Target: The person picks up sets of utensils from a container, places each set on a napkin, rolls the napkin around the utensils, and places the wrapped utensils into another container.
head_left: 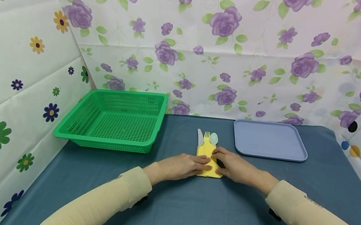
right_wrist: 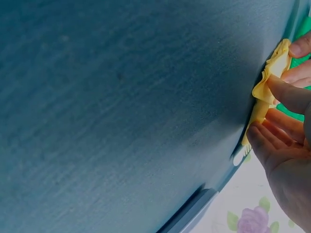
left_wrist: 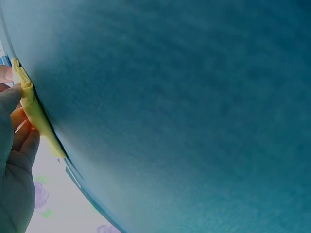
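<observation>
On the blue cloth lies a folded yellow napkin [head_left: 205,150] with cutlery sticking out of its far end: a pale knife [head_left: 200,137], a yellow fork [head_left: 207,135] and a pale spoon [head_left: 213,138]. My left hand [head_left: 183,167] rests on the napkin from the left, its fingers laid fairly straight across the top. From the right, my right hand [head_left: 235,167] holds the napkin's right edge between thumb and bent fingers. In the right wrist view, the right thumb touches a loose fold of the napkin [right_wrist: 272,70]. The cutlery's lower parts are hidden inside the napkin.
A green plastic basket [head_left: 104,140] stands at the back left. At the back right lies a blue-grey tray [head_left: 269,154]. Flowered sheets [head_left: 191,26] hang behind and beside the table [head_left: 181,211].
</observation>
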`<control>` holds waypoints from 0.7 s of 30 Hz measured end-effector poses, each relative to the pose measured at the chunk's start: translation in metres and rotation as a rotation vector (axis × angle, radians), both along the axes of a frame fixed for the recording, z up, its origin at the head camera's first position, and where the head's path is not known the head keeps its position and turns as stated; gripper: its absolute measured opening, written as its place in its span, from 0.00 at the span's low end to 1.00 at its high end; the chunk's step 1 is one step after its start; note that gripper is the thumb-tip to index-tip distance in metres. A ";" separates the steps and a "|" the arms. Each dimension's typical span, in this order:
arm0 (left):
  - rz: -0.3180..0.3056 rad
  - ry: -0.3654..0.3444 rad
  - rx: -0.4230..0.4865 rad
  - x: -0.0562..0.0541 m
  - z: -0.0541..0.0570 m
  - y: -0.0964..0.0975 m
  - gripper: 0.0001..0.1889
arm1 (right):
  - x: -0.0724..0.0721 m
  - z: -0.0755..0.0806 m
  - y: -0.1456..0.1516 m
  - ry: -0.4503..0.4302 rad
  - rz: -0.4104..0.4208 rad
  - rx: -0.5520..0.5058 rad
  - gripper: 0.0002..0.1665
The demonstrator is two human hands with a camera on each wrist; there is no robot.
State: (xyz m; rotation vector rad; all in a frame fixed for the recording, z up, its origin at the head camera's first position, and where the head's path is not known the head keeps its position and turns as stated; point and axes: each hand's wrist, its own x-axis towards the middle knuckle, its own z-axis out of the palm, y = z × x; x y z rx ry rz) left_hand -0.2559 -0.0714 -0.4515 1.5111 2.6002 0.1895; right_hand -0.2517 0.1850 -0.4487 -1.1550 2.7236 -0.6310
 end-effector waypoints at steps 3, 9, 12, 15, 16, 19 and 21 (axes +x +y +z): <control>-0.003 -0.006 -0.015 -0.001 0.002 0.002 0.23 | 0.000 0.000 0.000 0.003 0.001 -0.004 0.26; -0.003 -0.017 -0.018 -0.003 0.004 0.004 0.22 | 0.001 0.001 0.000 -0.005 -0.002 -0.008 0.25; -0.010 -0.022 -0.007 -0.003 0.003 0.002 0.23 | 0.001 0.001 -0.001 -0.021 -0.006 -0.012 0.24; -0.013 -0.038 0.021 -0.003 0.001 0.001 0.24 | 0.001 0.001 -0.001 -0.019 -0.016 -0.011 0.24; -0.013 -0.040 0.033 -0.003 0.000 0.001 0.25 | 0.002 0.001 -0.001 -0.014 -0.020 -0.010 0.25; -0.011 -0.053 0.063 -0.003 -0.001 0.000 0.26 | 0.002 0.000 -0.002 -0.001 -0.029 -0.007 0.25; -0.011 -0.052 0.067 -0.002 -0.001 0.000 0.26 | 0.002 0.000 -0.003 0.004 -0.032 -0.006 0.25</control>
